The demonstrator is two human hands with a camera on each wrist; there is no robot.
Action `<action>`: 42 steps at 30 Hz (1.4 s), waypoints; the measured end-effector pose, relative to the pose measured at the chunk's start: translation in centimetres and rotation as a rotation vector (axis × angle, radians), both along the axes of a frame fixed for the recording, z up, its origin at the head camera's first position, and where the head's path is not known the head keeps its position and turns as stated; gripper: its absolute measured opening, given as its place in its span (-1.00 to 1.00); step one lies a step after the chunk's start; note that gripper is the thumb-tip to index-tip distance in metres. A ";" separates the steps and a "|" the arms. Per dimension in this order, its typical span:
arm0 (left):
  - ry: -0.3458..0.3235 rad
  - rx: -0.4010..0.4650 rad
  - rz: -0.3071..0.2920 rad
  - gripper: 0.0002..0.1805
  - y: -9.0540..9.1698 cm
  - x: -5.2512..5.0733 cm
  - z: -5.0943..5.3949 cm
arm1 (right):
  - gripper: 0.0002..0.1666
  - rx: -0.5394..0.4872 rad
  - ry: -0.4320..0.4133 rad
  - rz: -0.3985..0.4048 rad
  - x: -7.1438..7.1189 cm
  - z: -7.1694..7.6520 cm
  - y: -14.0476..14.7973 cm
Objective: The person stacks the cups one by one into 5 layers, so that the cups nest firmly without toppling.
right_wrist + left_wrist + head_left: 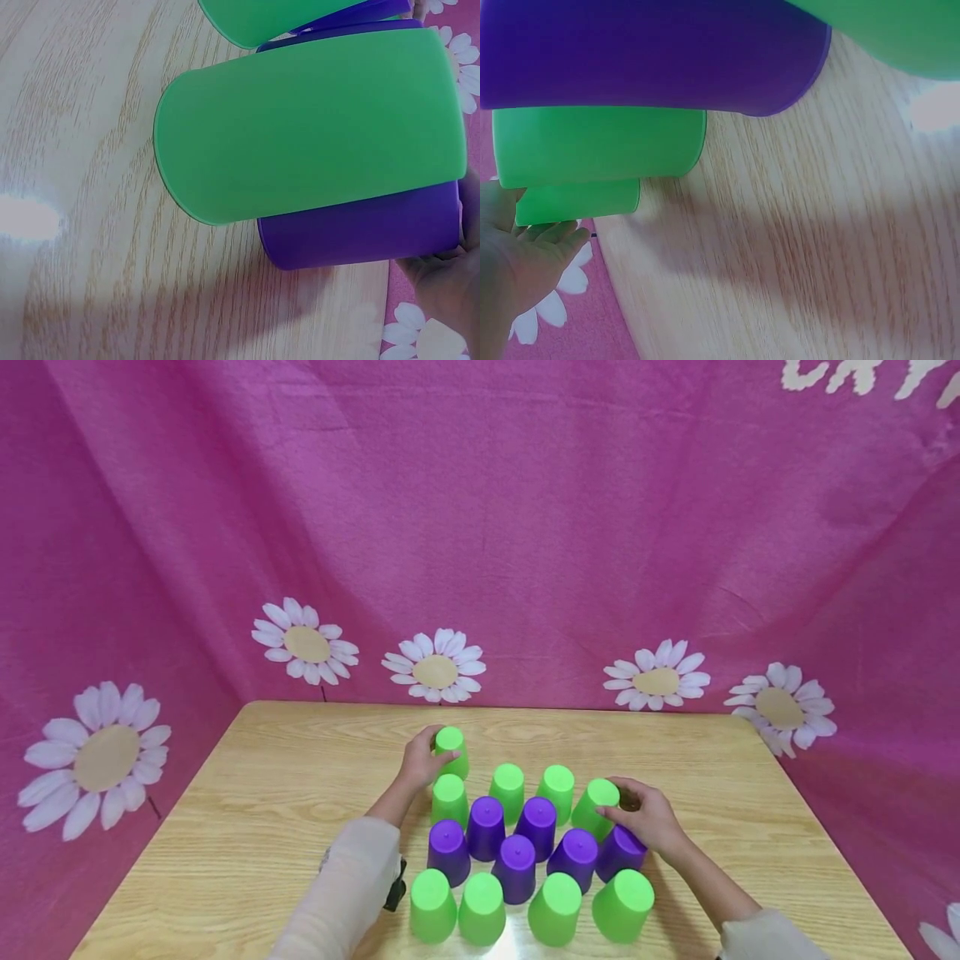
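Upside-down plastic cups, green and purple, stand in rows on the table. My left hand [422, 762] grips the farthest green cup [452, 750] at the back left, thumb on its near side. In the left wrist view that hand [529, 262] reaches round the small-looking green cup [585, 201]. At the right, my right hand [651, 820] holds a green cup [592, 810] by its top and side, just behind a purple cup [622, 853]. The right wrist view shows part of the hand [450, 289]; its fingertips are hidden behind the purple cup [360, 231].
Several purple cups [516, 867] stand mid-group. A near row of green cups [555, 910] lies closest to me, and more green cups [507, 789] stand between my hands. The wooden table [247, 793] ends at a pink flowered cloth [525, 568].
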State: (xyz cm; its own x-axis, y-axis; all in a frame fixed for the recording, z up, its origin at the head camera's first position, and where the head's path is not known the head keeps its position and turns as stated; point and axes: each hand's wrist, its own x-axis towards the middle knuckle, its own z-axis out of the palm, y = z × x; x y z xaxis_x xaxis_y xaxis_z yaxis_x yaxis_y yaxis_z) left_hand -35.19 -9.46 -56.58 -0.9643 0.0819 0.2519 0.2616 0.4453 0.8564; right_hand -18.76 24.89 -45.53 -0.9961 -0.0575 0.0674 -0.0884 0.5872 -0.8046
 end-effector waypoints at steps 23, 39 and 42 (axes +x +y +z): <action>-0.219 -0.083 0.088 -0.29 1.1 8.4 11.3 | -0.43 0.036 0.042 0.012 -0.3 2.8 0.7; -0.211 0.006 0.055 -0.35 -1.3 10.8 10.9 | -0.43 0.080 0.121 0.064 -1.7 7.9 0.4; -0.218 0.008 0.047 -0.34 -1.6 11.3 11.1 | -0.44 0.074 0.120 0.063 -1.9 8.2 -0.1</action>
State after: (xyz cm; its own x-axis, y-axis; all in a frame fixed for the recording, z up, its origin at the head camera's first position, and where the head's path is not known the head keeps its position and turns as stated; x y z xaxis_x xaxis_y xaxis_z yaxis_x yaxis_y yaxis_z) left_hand -23.93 -11.07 -45.46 -0.9987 0.0343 0.0377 0.0490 0.4459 0.8937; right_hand -20.62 24.80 -37.28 -0.9754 -0.1286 0.1793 -0.2199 0.6349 -0.7407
